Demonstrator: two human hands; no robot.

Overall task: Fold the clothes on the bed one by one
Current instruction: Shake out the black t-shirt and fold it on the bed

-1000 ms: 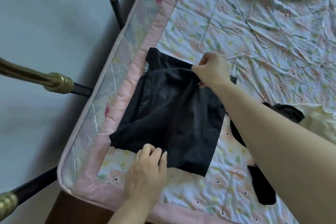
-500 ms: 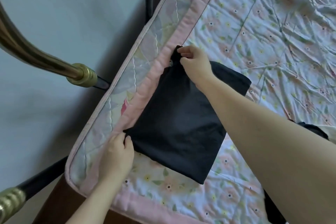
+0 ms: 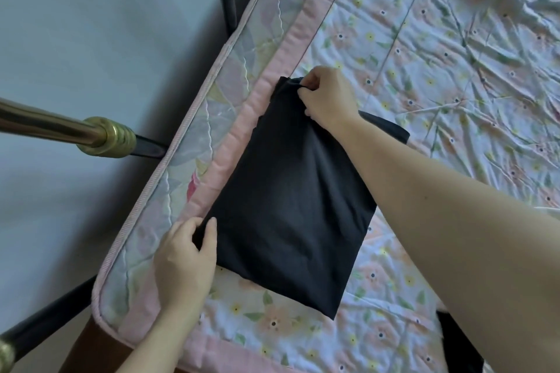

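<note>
Black garment (image 3: 291,197) folded to rectangle, flat on floral bedsheet (image 3: 454,70) beside pink mattress border (image 3: 230,142). Right hand (image 3: 328,97) pinches far corner. Left hand (image 3: 185,260) grips near corner, thumb on top of cloth.

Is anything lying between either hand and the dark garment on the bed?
Nothing visible does. The left hand pinches the garment at its near corner by the mattress edge, and the right hand pinches its far corner. The fabric between them lies flat on the floral sheet with nothing on top.
</note>
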